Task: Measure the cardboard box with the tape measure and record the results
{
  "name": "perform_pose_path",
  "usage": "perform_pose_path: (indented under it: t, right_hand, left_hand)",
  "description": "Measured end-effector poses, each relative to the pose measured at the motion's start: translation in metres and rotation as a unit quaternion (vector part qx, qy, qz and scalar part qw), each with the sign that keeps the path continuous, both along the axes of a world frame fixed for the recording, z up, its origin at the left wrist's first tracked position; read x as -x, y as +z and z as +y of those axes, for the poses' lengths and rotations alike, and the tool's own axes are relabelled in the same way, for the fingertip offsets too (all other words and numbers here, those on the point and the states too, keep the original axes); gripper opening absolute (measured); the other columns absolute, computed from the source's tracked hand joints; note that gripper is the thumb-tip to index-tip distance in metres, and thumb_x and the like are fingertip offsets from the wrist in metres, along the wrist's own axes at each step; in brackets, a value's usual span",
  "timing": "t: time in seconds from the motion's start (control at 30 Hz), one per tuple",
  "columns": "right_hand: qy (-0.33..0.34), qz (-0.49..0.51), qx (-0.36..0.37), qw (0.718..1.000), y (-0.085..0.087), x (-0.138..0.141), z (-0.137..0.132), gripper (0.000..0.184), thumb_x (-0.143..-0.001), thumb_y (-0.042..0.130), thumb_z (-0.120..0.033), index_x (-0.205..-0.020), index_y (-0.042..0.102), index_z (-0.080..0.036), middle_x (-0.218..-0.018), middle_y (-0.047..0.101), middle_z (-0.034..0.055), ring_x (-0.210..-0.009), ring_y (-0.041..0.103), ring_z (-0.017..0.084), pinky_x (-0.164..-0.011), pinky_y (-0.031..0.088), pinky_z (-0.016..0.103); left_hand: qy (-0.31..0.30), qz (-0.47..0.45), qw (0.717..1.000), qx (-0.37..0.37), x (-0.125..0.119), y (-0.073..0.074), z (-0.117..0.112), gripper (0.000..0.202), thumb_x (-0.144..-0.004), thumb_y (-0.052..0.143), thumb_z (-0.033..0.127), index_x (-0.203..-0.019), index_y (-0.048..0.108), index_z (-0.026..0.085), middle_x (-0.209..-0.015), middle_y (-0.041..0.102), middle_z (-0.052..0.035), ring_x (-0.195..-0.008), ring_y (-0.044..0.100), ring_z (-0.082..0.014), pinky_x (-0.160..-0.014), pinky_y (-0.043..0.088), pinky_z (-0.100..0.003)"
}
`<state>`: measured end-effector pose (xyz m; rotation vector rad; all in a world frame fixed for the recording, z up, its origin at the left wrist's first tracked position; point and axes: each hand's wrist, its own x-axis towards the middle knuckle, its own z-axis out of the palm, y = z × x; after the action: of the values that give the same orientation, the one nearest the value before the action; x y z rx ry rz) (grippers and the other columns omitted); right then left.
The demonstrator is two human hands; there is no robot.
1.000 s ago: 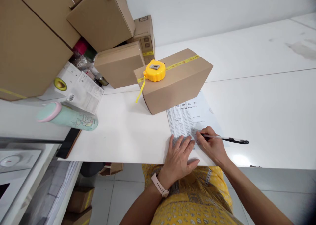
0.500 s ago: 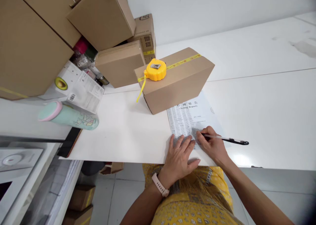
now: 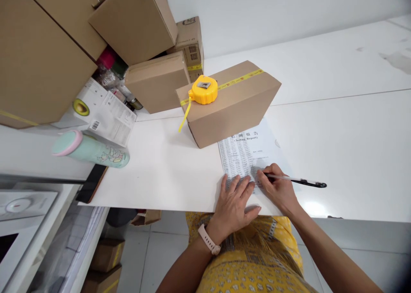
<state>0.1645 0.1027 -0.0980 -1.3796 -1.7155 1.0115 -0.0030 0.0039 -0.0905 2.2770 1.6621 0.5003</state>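
My left hand (image 3: 233,203) lies flat with spread fingers on the lower left of a printed sheet (image 3: 237,156), which is covered in columns of handwriting and headed "Testing Report". Pinched in my right hand (image 3: 278,186) is a pen (image 3: 302,181) with a clear barrel and black cap end pointing right; its tip is at the paper, hidden behind the fingers. A taped cardboard box (image 3: 231,113) rests at the sheet's top edge. On that box sits a yellow tape measure (image 3: 204,90) with a yellow strap hanging over the side.
A mint bottle (image 3: 93,149) lies on its side at the left, beside a dark phone-like slab (image 3: 91,183) at the table edge. A white printed carton (image 3: 105,113) and several cardboard boxes (image 3: 135,25) are piled behind. The white table (image 3: 346,147) stretches right.
My right hand and the pen have shifted very slightly to the right along the sheet. The left hand stays in place, and the view has moved a little.
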Motion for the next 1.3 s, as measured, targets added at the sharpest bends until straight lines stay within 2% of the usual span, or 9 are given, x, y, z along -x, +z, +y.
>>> perform_pose_path:
  t: [0.53,0.97,1.3]
  right_hand:
    - [-0.003,0.012,0.013,1.0,-0.0034,-0.0018,-0.0012,0.034,-0.094,0.062,-0.053,-0.075,0.051,-0.027,-0.06,0.055,-0.0022,-0.053,0.05,0.016,-0.052,0.041,0.031]
    - [-0.006,0.012,0.007,1.0,-0.0032,-0.0015,-0.0011,0.035,-0.094,0.063,-0.054,-0.075,0.051,-0.027,-0.058,0.054,-0.0027,-0.051,0.048,0.015,-0.051,0.039,0.031]
    - [-0.009,0.007,0.004,1.0,-0.0035,-0.001,-0.0008,0.03,-0.094,0.062,-0.046,-0.075,0.051,-0.026,-0.06,0.055,-0.0026,-0.053,0.049,0.015,-0.052,0.039,0.03]
  left_hand:
    - [0.0,-0.002,1.0,0.003,-0.0001,-0.0004,0.0003,0.062,-0.105,0.042,0.059,-0.154,0.045,0.022,-0.161,0.049,-0.0071,-0.149,0.041,-0.0318,-0.13,0.017,-0.063]
    - [0.0,-0.004,1.0,0.005,-0.0002,0.0009,0.0001,0.062,-0.105,0.043,0.059,-0.154,0.045,0.021,-0.162,0.049,-0.0065,-0.149,0.041,-0.0316,-0.13,0.017,-0.063]
    - [-0.001,0.001,1.0,-0.003,0.0004,0.0002,0.0001,0.062,-0.105,0.042,0.059,-0.153,0.046,0.02,-0.162,0.049,-0.0061,-0.149,0.041,-0.0309,-0.129,0.018,-0.063]
